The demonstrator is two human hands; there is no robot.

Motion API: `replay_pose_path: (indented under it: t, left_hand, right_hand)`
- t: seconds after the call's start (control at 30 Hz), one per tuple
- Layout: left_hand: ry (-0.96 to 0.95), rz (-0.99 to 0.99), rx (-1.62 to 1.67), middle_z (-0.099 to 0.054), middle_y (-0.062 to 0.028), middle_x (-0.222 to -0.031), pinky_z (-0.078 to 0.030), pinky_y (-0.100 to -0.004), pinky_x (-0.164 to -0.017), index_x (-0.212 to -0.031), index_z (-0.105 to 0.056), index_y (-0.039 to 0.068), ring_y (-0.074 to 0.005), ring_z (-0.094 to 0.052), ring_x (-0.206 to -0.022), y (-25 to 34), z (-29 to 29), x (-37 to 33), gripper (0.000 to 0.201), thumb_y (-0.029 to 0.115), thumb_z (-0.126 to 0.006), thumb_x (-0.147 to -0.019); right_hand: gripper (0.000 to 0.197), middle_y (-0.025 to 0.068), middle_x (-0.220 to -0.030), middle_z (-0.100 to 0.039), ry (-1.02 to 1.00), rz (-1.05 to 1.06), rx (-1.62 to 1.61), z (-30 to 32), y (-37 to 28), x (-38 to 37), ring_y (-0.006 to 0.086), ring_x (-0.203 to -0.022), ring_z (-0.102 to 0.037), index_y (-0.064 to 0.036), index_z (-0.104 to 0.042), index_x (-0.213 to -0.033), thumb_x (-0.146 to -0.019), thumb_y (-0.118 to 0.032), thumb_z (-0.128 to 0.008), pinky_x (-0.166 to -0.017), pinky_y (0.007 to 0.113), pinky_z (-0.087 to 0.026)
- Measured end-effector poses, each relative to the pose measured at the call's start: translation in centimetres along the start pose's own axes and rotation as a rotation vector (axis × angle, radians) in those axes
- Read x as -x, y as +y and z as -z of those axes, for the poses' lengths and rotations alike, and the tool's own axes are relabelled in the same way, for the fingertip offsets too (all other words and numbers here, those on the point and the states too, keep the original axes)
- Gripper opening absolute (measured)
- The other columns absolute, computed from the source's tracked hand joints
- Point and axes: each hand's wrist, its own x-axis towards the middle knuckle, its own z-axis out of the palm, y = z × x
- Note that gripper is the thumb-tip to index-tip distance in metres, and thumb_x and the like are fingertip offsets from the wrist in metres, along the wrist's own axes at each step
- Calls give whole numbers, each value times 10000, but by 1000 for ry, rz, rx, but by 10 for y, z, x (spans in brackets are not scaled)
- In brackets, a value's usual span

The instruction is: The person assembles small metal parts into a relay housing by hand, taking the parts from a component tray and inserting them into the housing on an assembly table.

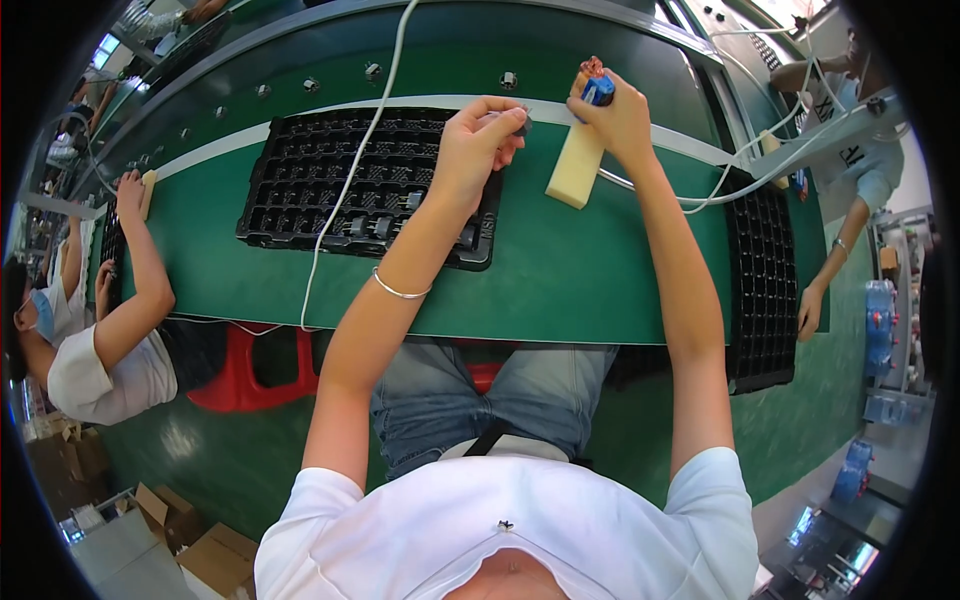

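My left hand (472, 148) is raised over the right end of a black compartment tray (484, 258). Its fingers are pinched on a small grey part (524, 122), mostly hidden by the fingertips. My right hand (622, 118) is wrapped round a small blue object with a coppery-red top (597, 92); its exact kind is not clear. Just below that hand, a pale yellow block (574, 172) rests on the green table (560, 270). Several small dark components (372, 228) sit in the tray's near row.
A white cable (352, 170) hangs across the tray. Beyond the table edge, small parts (509, 80) stand spaced along a green strip. Another black tray (765, 290) lies at the right, near a co-worker's hand (811, 312). At left, another person (110, 350) sits by a red stool (245, 370).
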Motion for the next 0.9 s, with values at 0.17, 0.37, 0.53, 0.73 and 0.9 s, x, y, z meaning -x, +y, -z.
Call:
replay_pose_path:
  t: [0.17, 0.37, 0.53, 0.73, 0.9]
  left_hand:
    - [9, -22, -28, -655, -17, -771, -366, -175, -526, -1076, -667, 40, -35, -503, -577, 2, -1, -1, 203, 184, -680, -933]
    - [25, -62, -72, -729, -90, -871, -383, -178, -530, -1082, -634, 4, -37, -500, -589, 2, -4, -3, 233, 141, -700, -906]
    - [15, -129, -108, -736, -99, -876, -435, -198, -556, -1063, -640, -26, -59, -597, -661, 9, 1, 4, 270, 104, -745, -852]
    - [-66, -197, -280, -730, -56, -870, -406, -183, -538, -1043, -692, 9, -33, -547, -622, 12, -17, 14, 203, 109, -732, -870]
    - [-128, -203, -305, -722, -44, -850, -429, -185, -555, -1028, -701, -3, -44, -584, -648, 1, -22, 15, 210, 110, -745, -856]
  right_hand:
    - [380, 159, -829, -700, 20, -94, 146, -17, 26, -47, 371, -793, -676, -90, -676, -940, -681, -362, -737, -724, 451, -533]
    - [426, 199, -825, -696, 7, -68, 222, -20, 41, -55, 387, -788, -674, -41, -704, -917, -704, -408, -741, -732, 443, -525]
    - [374, 66, -753, -684, -311, -233, -300, 15, -25, -38, 130, -676, -652, -29, -715, -938, -882, -398, -700, -580, 266, -478]
    - [348, 17, -887, -672, -307, -333, -918, 38, -60, 39, 38, -691, -598, -21, -625, -1169, -966, -304, -626, -551, 169, -437]
    - [332, 35, -901, -671, -334, -355, -939, 43, -43, 56, 59, -685, -606, 6, -622, -1150, -974, -276, -608, -531, 203, -459]
